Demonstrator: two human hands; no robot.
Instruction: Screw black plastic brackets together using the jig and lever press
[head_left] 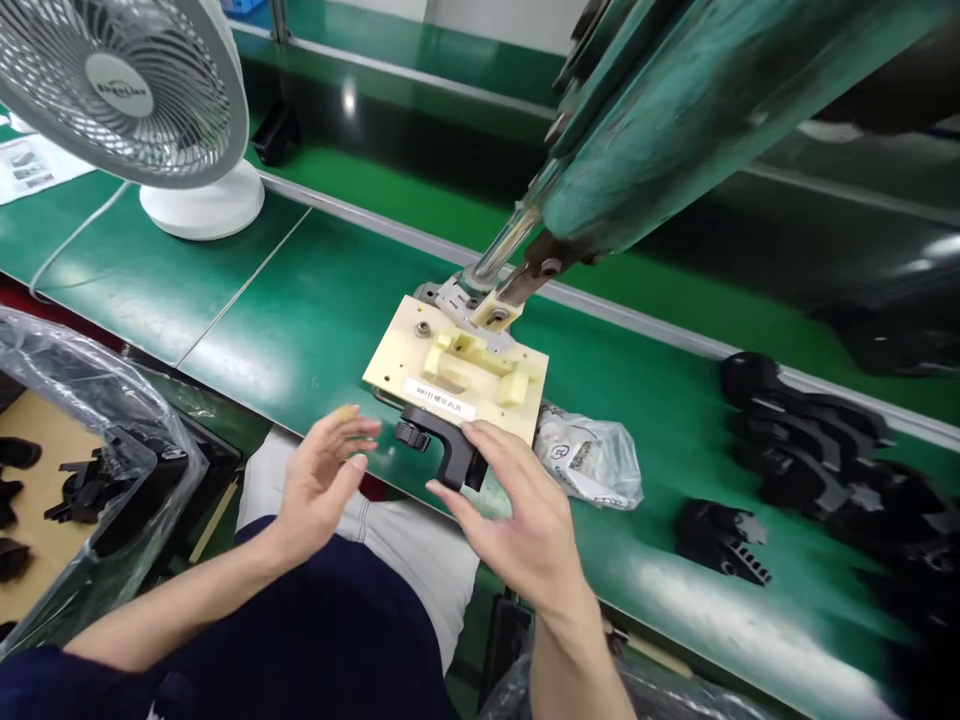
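My right hand (517,510) grips a black L-shaped plastic part (442,445) by its lower end, just in front of a cream fixture plate (457,375) on the green bench. My left hand (326,470) hovers beside the part's left end with fingers spread, and a small tan piece sits pinched near the thumb tip. A green press arm (660,130) reaches down to the back of the fixture.
A white desk fan (150,100) stands at the back left. A crumpled small-parts bag (589,455) lies right of the fixture. Several black plastic parts (810,440) are piled on the right. A plastic-lined carton (82,470) with more black parts sits at my left.
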